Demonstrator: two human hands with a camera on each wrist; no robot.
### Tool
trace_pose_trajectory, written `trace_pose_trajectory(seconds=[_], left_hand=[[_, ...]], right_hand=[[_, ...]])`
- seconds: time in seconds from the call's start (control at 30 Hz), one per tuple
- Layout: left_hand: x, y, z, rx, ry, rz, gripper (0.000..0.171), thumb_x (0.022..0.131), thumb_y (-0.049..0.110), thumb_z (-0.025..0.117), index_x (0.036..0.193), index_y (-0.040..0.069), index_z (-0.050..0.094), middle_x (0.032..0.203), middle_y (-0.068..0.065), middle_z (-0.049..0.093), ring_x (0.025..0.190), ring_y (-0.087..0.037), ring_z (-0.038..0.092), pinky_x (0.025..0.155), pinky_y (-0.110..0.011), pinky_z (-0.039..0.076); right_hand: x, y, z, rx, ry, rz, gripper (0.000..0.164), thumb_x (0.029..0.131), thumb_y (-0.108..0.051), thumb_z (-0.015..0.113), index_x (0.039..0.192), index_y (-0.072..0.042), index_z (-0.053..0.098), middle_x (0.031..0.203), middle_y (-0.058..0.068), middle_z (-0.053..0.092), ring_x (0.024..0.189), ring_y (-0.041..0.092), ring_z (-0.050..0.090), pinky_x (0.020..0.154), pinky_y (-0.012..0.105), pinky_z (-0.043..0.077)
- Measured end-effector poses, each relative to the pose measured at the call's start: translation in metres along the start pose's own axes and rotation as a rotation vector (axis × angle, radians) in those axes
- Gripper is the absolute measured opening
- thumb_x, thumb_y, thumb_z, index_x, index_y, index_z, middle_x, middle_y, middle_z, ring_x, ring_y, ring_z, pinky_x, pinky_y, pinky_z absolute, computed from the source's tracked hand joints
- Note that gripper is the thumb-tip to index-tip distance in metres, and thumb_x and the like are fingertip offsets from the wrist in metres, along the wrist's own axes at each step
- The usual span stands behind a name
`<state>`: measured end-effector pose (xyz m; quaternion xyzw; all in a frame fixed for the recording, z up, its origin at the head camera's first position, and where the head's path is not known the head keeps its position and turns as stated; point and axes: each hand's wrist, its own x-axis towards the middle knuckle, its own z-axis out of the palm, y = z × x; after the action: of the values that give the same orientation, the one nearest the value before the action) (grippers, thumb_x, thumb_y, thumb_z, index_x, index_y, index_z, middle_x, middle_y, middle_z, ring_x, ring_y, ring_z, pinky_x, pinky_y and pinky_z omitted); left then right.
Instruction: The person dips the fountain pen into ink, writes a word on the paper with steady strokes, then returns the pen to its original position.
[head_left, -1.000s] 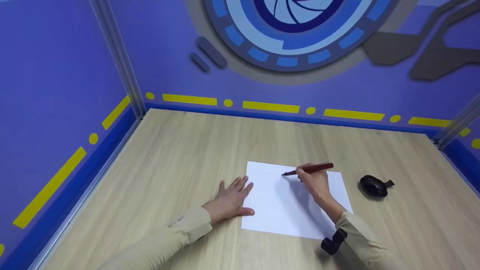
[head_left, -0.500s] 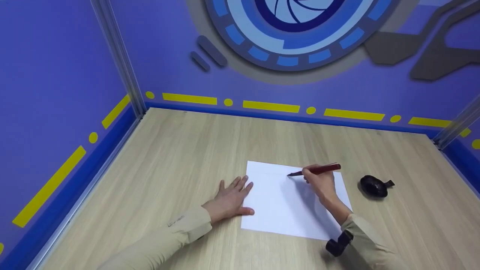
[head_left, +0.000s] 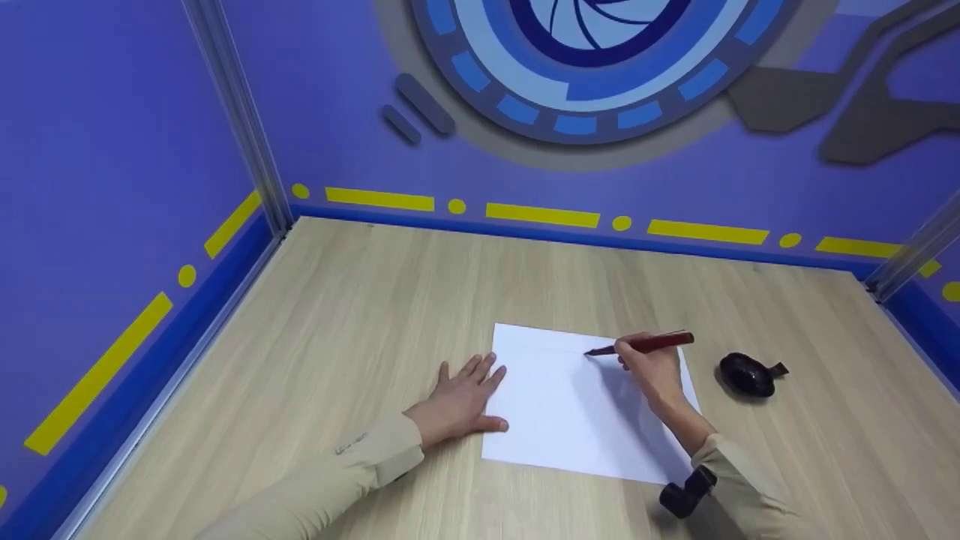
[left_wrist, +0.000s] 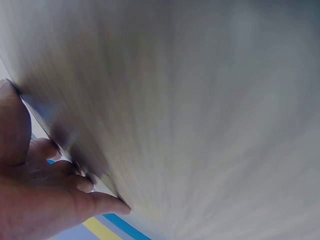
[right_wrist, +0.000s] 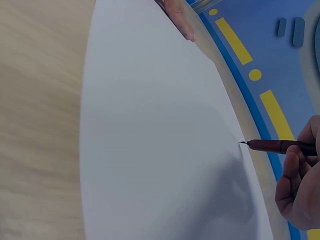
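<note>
On the wooden table (head_left: pixel 360 300), paper (head_left: pixel 547 420) lies with my left hand (head_left: pixel 456 397) spread at its left edge. My right hand (head_left: pixel 651 373) pinches the pen (head_left: pixel 664 341), tip at the upper part. Marking seems barely begun: one faint line (head_left: pixel 555 349); remainder looks bare.

Right hand (right_wrist: pixel 303 192) cropped in its wrist view, sleeve lettering (head_left: pixel 352 444) illegible

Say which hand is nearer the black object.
Right. The right hand grips the pen over the paper, left of the black object and apart from it. The left hand is farther, at the paper's left edge.
</note>
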<state>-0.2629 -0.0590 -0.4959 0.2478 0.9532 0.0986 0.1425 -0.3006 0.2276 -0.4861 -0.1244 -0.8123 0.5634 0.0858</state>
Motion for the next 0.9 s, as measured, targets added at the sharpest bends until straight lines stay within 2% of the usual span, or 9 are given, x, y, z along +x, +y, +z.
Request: trace_pose_trajectory(seconds=[0.27,0.53,0.9], left_hand=[[0.001,0.000,0.000,0.009,-0.002,-0.006,0.088,0.083,0.063,0.051,0.150,0.014,0.022,0.159,-0.009,0.014,0.147,-0.028,0.014,0.111,-0.064,0.015],[0.001,0.000,-0.001,0.007,-0.002,-0.010,0.087,0.083,0.062,0.052,0.150,0.015,0.022,0.159,-0.009,0.014,0.147,-0.028,0.013,0.111,-0.065,0.015],[0.000,0.001,-0.001,-0.005,0.004,-0.010,0.088,0.083,0.062,0.053,0.150,0.014,0.023,0.158,-0.010,0.016,0.146,-0.030,0.016,0.110,-0.065,0.016]], right_hand=[[0.001,0.002,-0.007,0.011,0.012,-0.001,0.010,0.080,-0.008,0.059,0.084,-0.001,0.065,0.057,-0.007,0.058,0.057,0.006,0.055,0.055,0.020,0.044],[0.001,0.003,-0.013,-0.034,0.021,0.031,0.015,0.081,-0.010,0.059,0.090,-0.001,0.065,0.057,-0.010,0.057,0.058,0.005,0.054,0.055,0.019,0.043],[0.001,0.006,-0.018,-0.003,0.040,0.019,0.013,0.081,-0.008,0.058,0.089,0.000,0.064,0.057,-0.010,0.058,0.058,0.006,0.057,0.058,0.017,0.046]])
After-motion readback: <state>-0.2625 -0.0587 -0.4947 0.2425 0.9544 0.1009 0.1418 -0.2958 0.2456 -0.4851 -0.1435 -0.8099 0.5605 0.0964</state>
